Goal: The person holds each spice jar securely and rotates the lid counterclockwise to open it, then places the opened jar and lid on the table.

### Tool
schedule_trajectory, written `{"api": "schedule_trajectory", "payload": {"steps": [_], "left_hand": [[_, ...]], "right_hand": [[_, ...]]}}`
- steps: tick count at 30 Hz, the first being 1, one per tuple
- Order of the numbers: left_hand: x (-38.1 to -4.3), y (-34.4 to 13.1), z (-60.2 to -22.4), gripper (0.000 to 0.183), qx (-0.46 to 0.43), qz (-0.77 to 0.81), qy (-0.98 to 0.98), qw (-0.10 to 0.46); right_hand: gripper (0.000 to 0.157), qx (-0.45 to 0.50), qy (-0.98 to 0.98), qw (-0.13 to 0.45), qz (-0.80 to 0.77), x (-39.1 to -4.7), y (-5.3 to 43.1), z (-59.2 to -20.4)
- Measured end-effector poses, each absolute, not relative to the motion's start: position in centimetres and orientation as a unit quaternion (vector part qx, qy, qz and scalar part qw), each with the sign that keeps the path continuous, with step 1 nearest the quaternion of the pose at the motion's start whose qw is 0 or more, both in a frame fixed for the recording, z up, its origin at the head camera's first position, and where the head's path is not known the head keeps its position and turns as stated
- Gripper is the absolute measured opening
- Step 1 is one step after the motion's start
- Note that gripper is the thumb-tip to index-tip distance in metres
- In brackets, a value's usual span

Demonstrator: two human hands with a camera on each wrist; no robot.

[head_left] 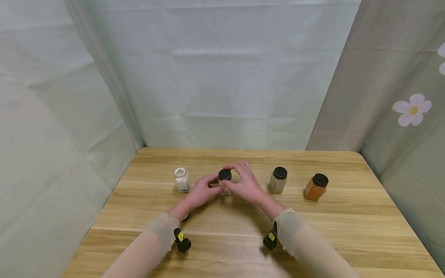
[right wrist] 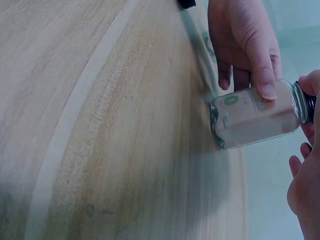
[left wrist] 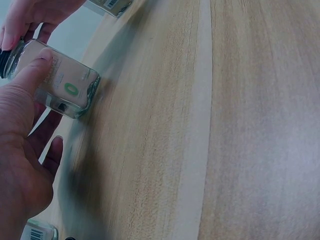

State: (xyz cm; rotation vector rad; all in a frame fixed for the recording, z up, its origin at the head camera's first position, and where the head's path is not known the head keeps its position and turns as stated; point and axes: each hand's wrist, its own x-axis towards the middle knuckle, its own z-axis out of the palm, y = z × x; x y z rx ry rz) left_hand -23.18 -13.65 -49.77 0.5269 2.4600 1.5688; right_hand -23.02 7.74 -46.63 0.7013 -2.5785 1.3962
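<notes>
A square glass jar (left wrist: 70, 82) of pale powder, printed with a green mark, stands between the two hands at the middle of the table. Its body is gripped by the left hand (head_left: 201, 192), thumb along the near side. On the black screw lid (head_left: 225, 174) the right hand (head_left: 246, 185) closes its thumb and fingers. Whether the jar's base touches the wood cannot be told. To the left is an open-mouthed glass jar (head_left: 182, 183) of white contents, without a lid on it. A small dark-rimmed thing (head_left: 185, 217) is mostly hidden behind the left wrist.
Right of the hands stand two black-lidded jars, a beige-filled jar (head_left: 278, 182) and an orange-filled jar (head_left: 314, 189). The wooden table (head_left: 229, 255) meets hanging cloth (head_left: 229, 96) at the back and sides. Each wrist wears a small black camera.
</notes>
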Motion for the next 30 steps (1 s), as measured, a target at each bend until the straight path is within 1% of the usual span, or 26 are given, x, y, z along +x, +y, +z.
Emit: {"api": "schedule_trajectory", "payload": {"steps": [4,10,15,21,26,30], "left_hand": [[-23.24,-13.65,-49.84,0.049,0.175,0.525,0.828,0.088],[-23.2,-13.61,-49.81,0.05,0.168,0.526,0.83,0.084],[-23.17,-13.63,-49.91,0.053,0.173,0.525,0.83,0.076],[-23.1,-13.68,-49.82,0.052,0.179,0.534,0.822,0.083],[-23.08,-13.69,-49.7,0.049,0.179,0.531,0.824,0.084],[-23.08,-13.71,-49.74,0.047,0.179,0.53,0.824,0.086]], "right_hand": [[0.044,0.244,-0.851,0.054,0.462,-23.01,7.79,-46.64],[0.047,0.259,-0.848,0.051,0.46,-23.02,7.84,-46.7],[0.056,0.261,-0.847,0.054,0.46,-23.05,7.74,-46.66],[0.065,0.24,-0.855,0.06,0.456,-23.05,7.59,-46.61],[0.066,0.221,-0.865,0.068,0.446,-23.18,7.55,-46.73],[0.061,0.21,-0.868,0.069,0.445,-23.26,7.49,-46.76]]}}
